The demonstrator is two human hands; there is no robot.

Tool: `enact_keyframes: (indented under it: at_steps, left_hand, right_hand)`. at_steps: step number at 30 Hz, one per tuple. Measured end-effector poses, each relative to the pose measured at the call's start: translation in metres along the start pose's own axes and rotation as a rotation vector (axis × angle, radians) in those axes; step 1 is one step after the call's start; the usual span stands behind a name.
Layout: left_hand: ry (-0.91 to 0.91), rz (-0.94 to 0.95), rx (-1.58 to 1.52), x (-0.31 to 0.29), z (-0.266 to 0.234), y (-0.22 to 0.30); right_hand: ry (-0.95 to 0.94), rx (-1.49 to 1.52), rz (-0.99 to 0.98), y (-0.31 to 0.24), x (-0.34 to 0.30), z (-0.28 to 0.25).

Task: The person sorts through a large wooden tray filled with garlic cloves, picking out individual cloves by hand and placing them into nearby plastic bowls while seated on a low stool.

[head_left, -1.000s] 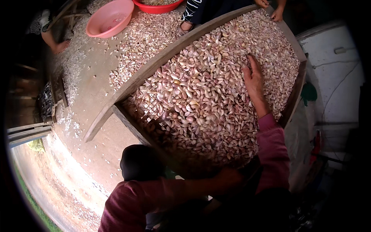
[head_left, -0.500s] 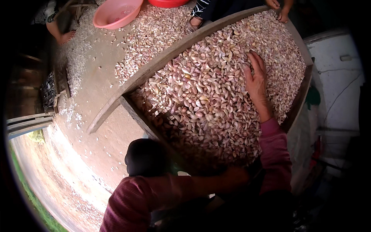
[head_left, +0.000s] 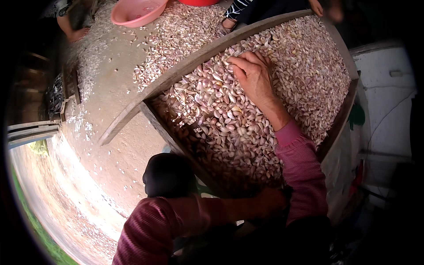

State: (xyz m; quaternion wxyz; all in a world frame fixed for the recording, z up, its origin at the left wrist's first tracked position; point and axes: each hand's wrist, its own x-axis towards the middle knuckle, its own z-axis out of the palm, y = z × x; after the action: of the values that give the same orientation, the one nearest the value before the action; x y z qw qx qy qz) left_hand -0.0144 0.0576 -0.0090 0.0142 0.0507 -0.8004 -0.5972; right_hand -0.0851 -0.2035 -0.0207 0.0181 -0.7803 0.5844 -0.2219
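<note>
Garlic cloves (head_left: 221, 119), loose and pinkish white, cover the bed of a wooden-framed tray (head_left: 194, 62) in front of me. My right hand (head_left: 254, 77) rests on them near the tray's far rail, its fingers bent and drawn together around a few cloves; its fingertips are partly hidden. My left forearm crosses low in front of me. In deep shadow at the tray's near edge lies my left hand (head_left: 271, 202), its fingers too dark to make out.
A pink basin (head_left: 137, 13) and a red basin (head_left: 198, 1) stand on the floor beyond, beside scattered cloves (head_left: 176, 33). Another person's hand (head_left: 316, 7) is at the tray's far corner; someone's foot (head_left: 229, 24) is near the rail. A white wall panel (head_left: 384, 106) stands at right.
My right hand has moved left and farther away across the cloves, and its fingers have gone from stretched to bent. The left arm stays nearly where it was.
</note>
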Motion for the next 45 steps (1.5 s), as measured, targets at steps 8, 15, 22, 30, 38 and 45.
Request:
enact_keyframes:
  at_steps: [8,15,22,30,38,45]
  left_hand:
    - [0.095,0.052,0.016,0.013,0.024,-0.013]
    - [0.146,0.204,0.004,0.001,-0.008,-0.004]
    - [0.340,0.259,-0.137,-0.005,-0.011,-0.001]
    - [-0.001,0.089,0.044,0.009,-0.008,-0.001]
    - [-0.112,-0.006,0.084,0.007,-0.007,0.001]
    - [-0.240,-0.019,0.238,-0.002,-0.021,0.020]
  right_hand:
    - [-0.088,-0.044,-0.016,-0.008,0.020,0.029]
    - [-0.054,0.022,0.012,0.002,0.021,0.040]
    - [-0.012,0.045,0.007,-0.004,0.022,0.041]
    - [-0.052,0.753,0.345,-0.023,0.002,-0.004]
    - [-0.139,1.467,0.802,-0.044,-0.073,-0.068]
    - [-0.034,1.424,0.554,-0.095,-0.079,-0.080]
